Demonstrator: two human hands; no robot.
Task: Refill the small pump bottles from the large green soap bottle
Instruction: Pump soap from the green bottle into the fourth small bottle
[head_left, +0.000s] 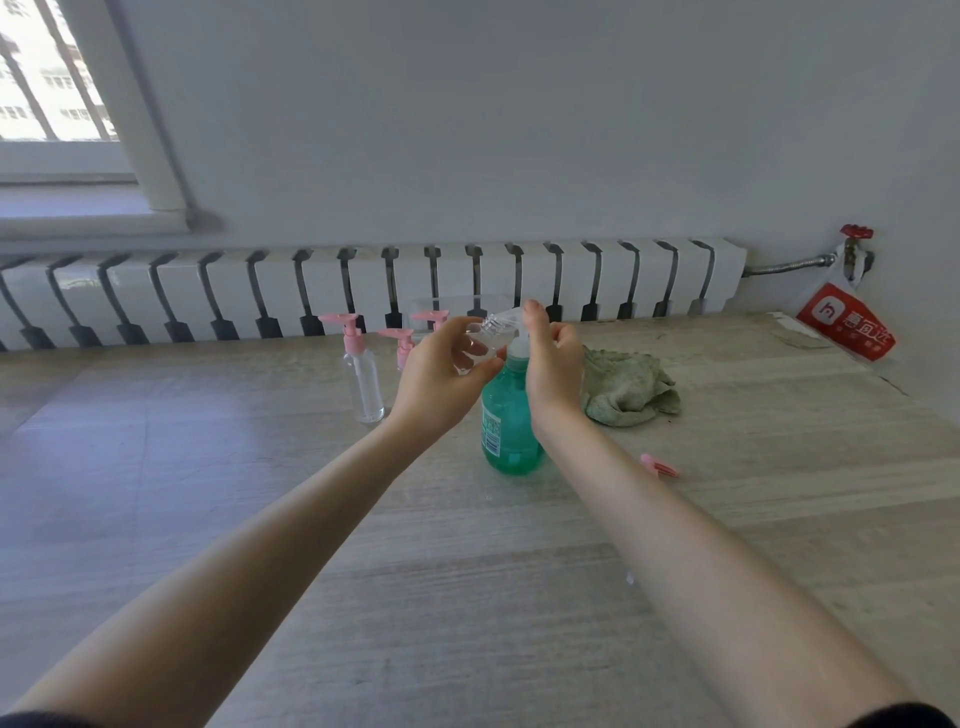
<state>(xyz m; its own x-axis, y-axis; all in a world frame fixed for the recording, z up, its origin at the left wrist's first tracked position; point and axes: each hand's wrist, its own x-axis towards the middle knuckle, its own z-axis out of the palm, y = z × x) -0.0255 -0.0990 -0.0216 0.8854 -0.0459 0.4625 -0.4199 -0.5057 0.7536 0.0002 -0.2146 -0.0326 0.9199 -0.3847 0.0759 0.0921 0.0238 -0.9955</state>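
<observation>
A: Where does the filling stand now?

B: The left hand (441, 374) grips a small clear bottle (480, 343) with no pump on it, tilted so that its threaded neck points at about 1 o'clock, toward the spout of the large green soap bottle (506, 415). The right hand (550, 364) rests on the white pump head (511, 325) of that green bottle, with the fingers curled over it; I judge it is ready to press, but I see no soap flowing.

A: And the green bottle itself?

B: It stands upright on the wooden table (260, 519), near the middle, and looks mostly full.

A: What about the other small ones?

B: At 9 o'clock from the green bottle stands a pump bottle (363, 374) with a pink head on, clear inside. Two more pink pump heads (415, 332) show behind the left hand; their bodies are hidden, so I cannot tell whether they are filled. A loose pink piece (658, 465) lies at 4 o'clock, probably the pump from the held bottle. A green cloth (628, 387) lies at 3 o'clock.

A: So much remains?

B: I think yes: this bottle must be filled and closed, and perhaps the others too.
</observation>
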